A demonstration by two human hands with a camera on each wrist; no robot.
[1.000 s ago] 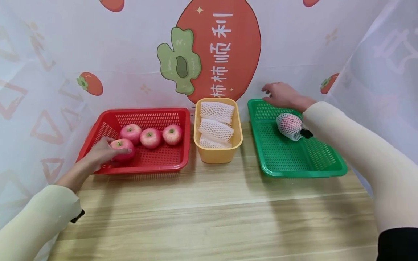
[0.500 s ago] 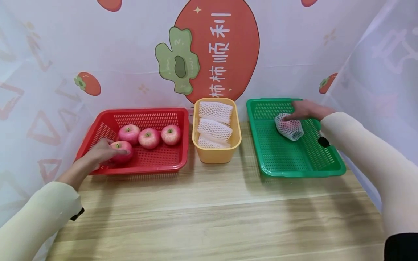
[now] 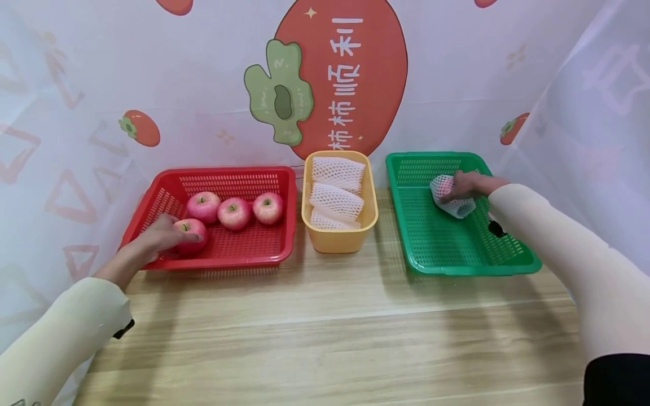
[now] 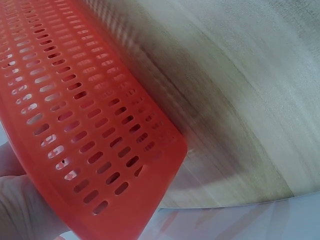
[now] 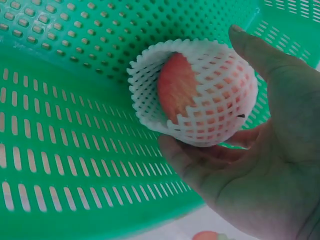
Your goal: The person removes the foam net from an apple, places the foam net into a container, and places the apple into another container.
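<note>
In the head view, my left hand (image 3: 165, 232) holds a red apple (image 3: 193, 235) at the near left corner of the red basket (image 3: 256, 260), thumb across its near side. The left wrist view shows mostly the basket's slotted wall (image 4: 95, 125), with part of the hand behind it. My right hand (image 3: 463, 185) grips an apple in a white foam net (image 3: 447, 204), inside the green basket (image 3: 424, 237). Up close in the right wrist view, fingers curl under the foam net (image 5: 220, 95) and the thumb lies along its other side. Bare red skin of the apple (image 5: 177, 87) shows through the net's open end.
Three more apples, one of them an apple (image 3: 235, 213) in the middle, sit in the red basket. Between the baskets stands a yellow bin (image 3: 339, 242) with several white foam nets (image 3: 336, 198). Wood tabletop (image 3: 325, 332) lies in front; a printed backdrop (image 3: 203, 67) hangs behind.
My right hand has come down from above the green basket's back rim onto the netted apple. The left hand stays on its apple with hardly any motion.
</note>
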